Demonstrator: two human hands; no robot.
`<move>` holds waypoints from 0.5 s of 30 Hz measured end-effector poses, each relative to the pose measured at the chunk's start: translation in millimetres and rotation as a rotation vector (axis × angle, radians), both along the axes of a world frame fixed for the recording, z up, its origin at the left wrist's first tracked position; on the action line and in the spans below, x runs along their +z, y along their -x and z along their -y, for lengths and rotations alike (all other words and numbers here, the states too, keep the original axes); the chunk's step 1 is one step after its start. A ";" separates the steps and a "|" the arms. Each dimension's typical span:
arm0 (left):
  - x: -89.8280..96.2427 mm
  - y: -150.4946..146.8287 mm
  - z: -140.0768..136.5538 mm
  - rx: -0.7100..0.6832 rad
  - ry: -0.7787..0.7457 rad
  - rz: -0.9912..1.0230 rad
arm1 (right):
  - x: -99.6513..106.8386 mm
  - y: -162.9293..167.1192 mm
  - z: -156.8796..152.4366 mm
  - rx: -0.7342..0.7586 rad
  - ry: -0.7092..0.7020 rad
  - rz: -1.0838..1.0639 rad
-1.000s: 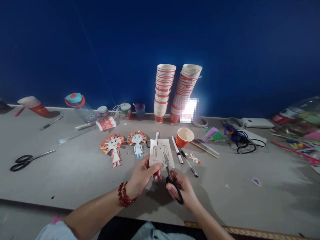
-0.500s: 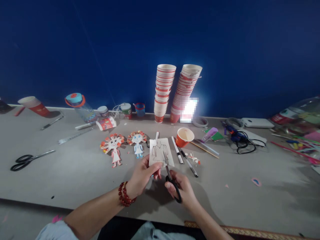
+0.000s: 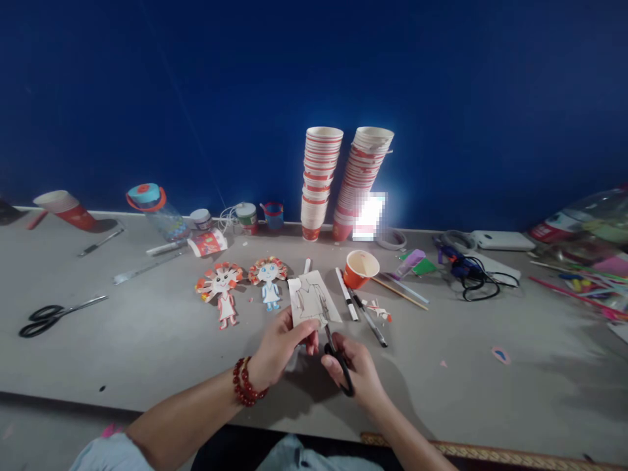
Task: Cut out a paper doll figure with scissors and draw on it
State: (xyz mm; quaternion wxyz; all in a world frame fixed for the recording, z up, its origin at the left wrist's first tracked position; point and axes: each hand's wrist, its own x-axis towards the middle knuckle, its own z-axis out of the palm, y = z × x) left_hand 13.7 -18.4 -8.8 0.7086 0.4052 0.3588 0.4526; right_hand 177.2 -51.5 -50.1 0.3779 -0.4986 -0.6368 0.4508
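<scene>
Pinched between the thumb and fingers of my left hand is a white piece of paper with a figure's body drawn on it in dark lines. My right hand grips black-handled scissors by the finger loops. The scissor blades reach up to the paper's lower right part, close to the drawn arm. Left of the paper lie two cut-out paper dolls, one with a red-trimmed dress and one in blue. Past the paper's right edge are a white marker and a dark pen.
Two tall stacks of paper cups lean by the blue wall. A single orange cup stands behind the markers. Another pair of scissors lies far left. Cables and a pile of craft bits are at the right.
The paper has turned slightly counter-clockwise in my left hand. The scissor blades now sit lower on the paper and nearer its right side. Both hands keep their grip.
</scene>
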 end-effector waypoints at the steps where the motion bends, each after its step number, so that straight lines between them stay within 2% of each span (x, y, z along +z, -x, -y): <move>1: -0.4 0.2 -0.2 0.002 0.001 -0.002 | -0.2 -0.2 -0.1 -0.003 -0.009 0.008; 15: -2.4 0.2 -0.7 0.012 0.004 -0.017 | 1.0 -0.9 -1.8 -0.013 -0.066 0.066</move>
